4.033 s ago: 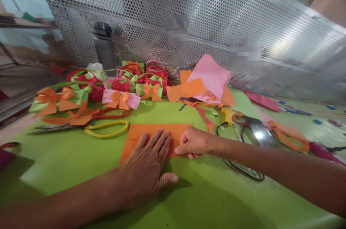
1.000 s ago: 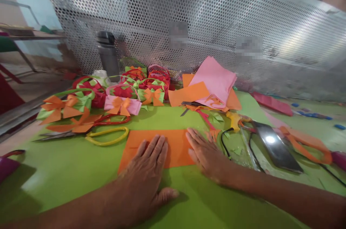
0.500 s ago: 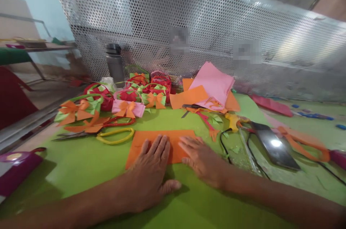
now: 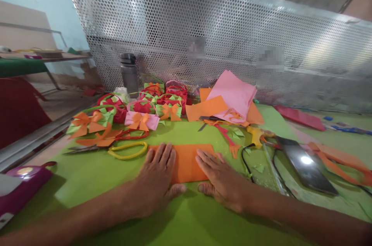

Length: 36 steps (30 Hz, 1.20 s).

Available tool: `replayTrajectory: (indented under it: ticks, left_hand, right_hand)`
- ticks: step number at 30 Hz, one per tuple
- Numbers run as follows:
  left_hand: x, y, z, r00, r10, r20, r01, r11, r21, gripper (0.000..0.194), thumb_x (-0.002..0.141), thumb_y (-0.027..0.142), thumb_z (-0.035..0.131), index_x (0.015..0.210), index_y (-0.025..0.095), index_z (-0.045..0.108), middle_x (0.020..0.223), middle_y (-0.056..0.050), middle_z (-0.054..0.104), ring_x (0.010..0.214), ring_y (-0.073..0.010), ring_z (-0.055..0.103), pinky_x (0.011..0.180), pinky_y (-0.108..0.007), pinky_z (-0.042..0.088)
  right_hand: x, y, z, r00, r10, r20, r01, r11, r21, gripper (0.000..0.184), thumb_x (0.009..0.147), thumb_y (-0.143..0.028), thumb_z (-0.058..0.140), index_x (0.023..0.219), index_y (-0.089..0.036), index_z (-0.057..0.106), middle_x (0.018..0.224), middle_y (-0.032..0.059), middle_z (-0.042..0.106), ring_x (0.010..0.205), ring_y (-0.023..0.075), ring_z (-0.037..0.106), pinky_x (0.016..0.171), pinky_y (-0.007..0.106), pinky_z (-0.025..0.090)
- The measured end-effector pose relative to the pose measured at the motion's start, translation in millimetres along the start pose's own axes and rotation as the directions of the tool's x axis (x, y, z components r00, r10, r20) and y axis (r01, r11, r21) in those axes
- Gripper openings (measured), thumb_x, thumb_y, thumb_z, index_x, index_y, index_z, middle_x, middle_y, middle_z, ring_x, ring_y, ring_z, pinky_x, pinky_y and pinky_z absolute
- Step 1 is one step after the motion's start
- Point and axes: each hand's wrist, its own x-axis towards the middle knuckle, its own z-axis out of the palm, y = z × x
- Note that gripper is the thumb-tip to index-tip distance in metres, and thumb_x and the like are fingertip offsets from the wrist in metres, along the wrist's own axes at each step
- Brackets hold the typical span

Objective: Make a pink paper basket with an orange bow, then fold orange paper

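Note:
A rectangle of orange paper [image 4: 187, 164] lies on the green tabletop [image 4: 186, 222] in front of me. My left hand [image 4: 157, 176] rests flat over its left part, fingers stretched forward and thumb out to the side. Over the right end lies my right hand [image 4: 219, 178], palm down with its fingers extended. The middle of the paper shows between them. Just beyond my left hand are scissors with yellow handles [image 4: 128, 150], and a red-handled pair [image 4: 133, 134] lies partly under orange paper scraps.
Small paper bags with bows [image 4: 142, 120] stand at the back left near a grey bottle [image 4: 129, 73]. Pink sheets [image 4: 231, 95] lie behind. To the right are a phone [image 4: 306, 164] and a yellow glue gun [image 4: 255, 136]. A purple object [image 4: 27, 184] sits at left.
My left hand has slid leftward over the orange paper, uncovering its middle. My right hand stays on the right end. The view has shifted slightly.

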Motion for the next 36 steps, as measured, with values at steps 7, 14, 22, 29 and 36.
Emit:
replayTrajectory:
  ticks: [7, 14, 22, 29, 36]
  left_hand:
    - [2, 2, 5.8, 0.999, -0.037, -0.027, 0.036, 0.999, -0.031, 0.083, 0.085, 0.071, 0.026, 0.143, 0.012, 0.032, 0.149, -0.022, 0.024, 0.137, -0.0418, 0.016, 0.103, -0.065, 0.021]
    - [4, 7, 0.9, 0.998, -0.069, -0.003, 0.068, 0.994, -0.080, 0.087, 0.084, 0.072, 0.030, 0.142, 0.007, 0.032, 0.148, -0.024, 0.023, 0.137, -0.0425, 0.014, 0.102, -0.069, 0.018]
    - [1, 5, 4.3, 0.999, -0.051, -0.017, 0.050, 0.998, -0.044, 0.093, 0.081, 0.074, 0.033, 0.143, 0.004, 0.028, 0.149, -0.025, 0.020, 0.137, -0.0431, 0.014, 0.102, -0.068, 0.019]
    - [-5, 14, 1.3, 0.988, 0.141, -0.061, -0.143, 0.990, -0.021, 0.105, 0.075, 0.082, 0.025, 0.144, 0.003, 0.022, 0.150, -0.022, 0.015, 0.139, -0.0385, 0.008, 0.108, -0.061, 0.009]
    - [-12, 17, 1.3, 0.966, 0.256, 0.022, -0.253, 0.964, -0.081, 0.095, 0.081, 0.075, 0.025, 0.146, 0.007, 0.012, 0.151, -0.017, 0.012, 0.140, -0.0357, 0.009, 0.109, -0.056, 0.015]
  right_hand:
    - [23, 16, -14, 0.957, 0.056, -0.284, -0.016, 0.990, 0.140, 0.028, 0.086, -0.029, 0.054, 0.108, -0.014, 0.064, 0.117, 0.0150, 0.063, 0.109, 0.0265, 0.057, 0.094, 0.041, 0.040]
    - [28, 31, -31, 0.938, 0.163, -0.306, -0.091, 0.967, 0.236, 0.018, 0.080, -0.025, 0.057, 0.094, -0.016, 0.064, 0.092, 0.0082, 0.068, 0.084, 0.0188, 0.060, 0.074, 0.029, 0.042]
    - [34, -5, -31, 0.987, 0.157, 0.025, -0.152, 0.892, 0.426, 0.007, 0.066, -0.023, 0.058, 0.064, -0.017, 0.061, 0.055, -0.0032, 0.060, 0.049, 0.0084, 0.050, 0.046, 0.019, 0.034]
    - [41, -13, -34, 0.959, 0.211, 0.188, -0.273, 0.863, 0.425, 0.016, 0.060, -0.026, 0.061, 0.049, -0.018, 0.053, 0.043, -0.0053, 0.049, 0.043, 0.0077, 0.044, 0.040, 0.019, 0.029]
    - [39, -13, -35, 0.942, 0.279, 0.185, -0.330, 0.862, 0.385, 0.017, 0.058, -0.024, 0.061, 0.046, -0.018, 0.051, 0.040, -0.0063, 0.044, 0.042, 0.0074, 0.040, 0.041, 0.020, 0.026]
